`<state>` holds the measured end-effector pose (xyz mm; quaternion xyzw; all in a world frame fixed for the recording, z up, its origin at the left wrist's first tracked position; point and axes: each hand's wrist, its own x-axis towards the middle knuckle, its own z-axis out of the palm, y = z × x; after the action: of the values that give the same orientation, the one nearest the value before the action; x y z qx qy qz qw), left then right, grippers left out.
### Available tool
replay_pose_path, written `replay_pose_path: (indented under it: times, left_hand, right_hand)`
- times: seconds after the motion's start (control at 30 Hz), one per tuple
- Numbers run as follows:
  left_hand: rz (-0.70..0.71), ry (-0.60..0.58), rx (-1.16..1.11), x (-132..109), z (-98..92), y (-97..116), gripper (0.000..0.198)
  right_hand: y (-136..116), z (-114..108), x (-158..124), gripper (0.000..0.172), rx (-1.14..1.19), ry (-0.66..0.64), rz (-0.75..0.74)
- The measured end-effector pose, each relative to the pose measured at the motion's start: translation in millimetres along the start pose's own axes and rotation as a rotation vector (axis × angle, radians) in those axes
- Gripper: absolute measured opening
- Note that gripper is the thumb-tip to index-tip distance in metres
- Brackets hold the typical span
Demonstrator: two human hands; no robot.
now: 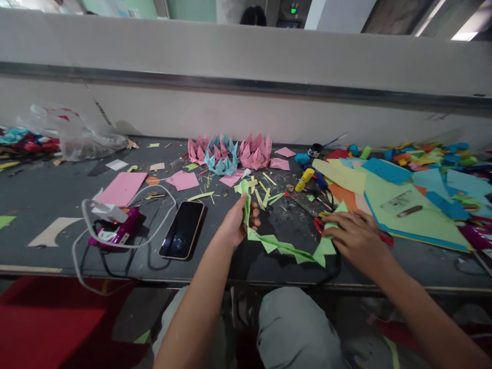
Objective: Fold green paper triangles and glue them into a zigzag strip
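A chain of folded green paper point(286, 248) with pointed edges hangs in a curve between my two hands, near the table's front edge. My left hand point(240, 218) grips one end, its thumb on the paper and its fingers curled behind. The other end is pinched by my right hand point(351, 233), whose fingers partly cover it. Beyond them stand pink folded paper rings point(255, 152) and a blue one point(222, 160). Red-handled scissors point(318, 224) lie beside my right hand. A yellow glue stick point(305, 180) is farther back.
A phone point(182, 229) lies left of my left hand, near a purple power strip point(115, 228) with looping white cable. Coloured sheets point(415, 205) cover the table's right side. Paper strips point(262, 193) are scattered mid-table. A plastic bag point(79, 136) sits at the back left, before a low wall.
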<state>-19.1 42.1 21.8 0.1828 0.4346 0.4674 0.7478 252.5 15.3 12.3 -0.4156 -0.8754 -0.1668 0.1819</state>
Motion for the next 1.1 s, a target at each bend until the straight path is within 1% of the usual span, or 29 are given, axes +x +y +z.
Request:
replay_pose_path:
  times: [0.07, 0.13, 0.17, 0.23, 0.27, 0.3, 0.33, 0.37, 0.4, 0.47, 0.53, 0.63, 0.7, 0.8, 0.87, 0.93, 1.03, 1.1]
  left_hand:
    - [0.041, 0.044, 0.001, 4, 0.4, -4, 0.041]
    - [0.126, 0.096, -0.038, 8, 0.9, -7, 0.042]
    - [0.171, 0.115, -0.073, 10, 1.4, -9, 0.043]
    - [0.233, 0.13, -0.156, 12, 3.1, -10, 0.046]
    - [0.242, 0.123, -0.193, 12, 4.2, -10, 0.05]
    - [0.237, 0.111, -0.223, 11, 5.2, -11, 0.053]
    - [0.231, 0.103, -0.248, 10, 6.1, -11, 0.056]
    - [0.228, 0.097, -0.268, 9, 6.9, -10, 0.058]
    - [0.227, 0.092, -0.283, 7, 7.7, -10, 0.058]
    - [0.226, 0.092, -0.293, 4, 9.0, -10, 0.055]
    - [0.221, 0.098, -0.273, 1, 9.9, -10, 0.048]
    - [0.198, 0.071, -0.208, 0, 9.7, -10, 0.034]
    - [0.181, -0.002, -0.155, -1, 8.0, -10, 0.025]
    - [0.161, -0.156, -0.093, -3, 4.4, -9, 0.015]
    - [0.144, -0.24, -0.071, -6, 2.3, -8, 0.017]
    - [0.135, -0.286, -0.052, -7, 1.1, -9, 0.022]
    - [0.142, -0.318, -0.016, -6, 1.4, -13, 0.027]
    - [0.161, -0.326, -0.016, -5, 2.7, -16, 0.03]
  right_hand:
    - [2, 9, 11, 0.029, -0.089, -0.024, 0.109]
    - [-2, 14, 24, 0.031, -0.085, -0.007, 0.191]
    - [-8, 14, 31, 0.031, -0.028, 0.016, 0.228]
    - [-24, 11, 44, 0.027, 0.189, 0.036, 0.244]
    - [-34, 10, 50, 0.024, 0.309, -0.003, 0.238]
    - [-45, 8, 55, 0.026, 0.418, -0.087, 0.233]
    - [-55, 8, 59, 0.032, 0.516, -0.18, 0.235]
    - [-64, 9, 63, 0.037, 0.582, -0.247, 0.253]
    - [-71, 10, 66, 0.037, 0.6, -0.289, 0.26]
    - [-79, 15, 70, 0.028, 0.602, -0.32, 0.258]
    - [-80, 20, 71, 0.023, 0.61, -0.29, 0.26]
    - [-72, 19, 70, 0.023, 0.672, -0.224, 0.266]
    - [-64, 13, 70, 0.022, 0.722, -0.219, 0.26]
    - [-52, 2, 69, 0.021, 0.792, -0.259, 0.237]
    - [-45, -4, 70, 0.018, 0.8, -0.256, 0.22]
    - [-42, -9, 70, 0.016, 0.792, -0.227, 0.184]
    - [-43, -12, 70, 0.016, 0.817, -0.2, 0.094]
    - [-46, -13, 70, 0.015, 0.835, -0.185, 0.06]
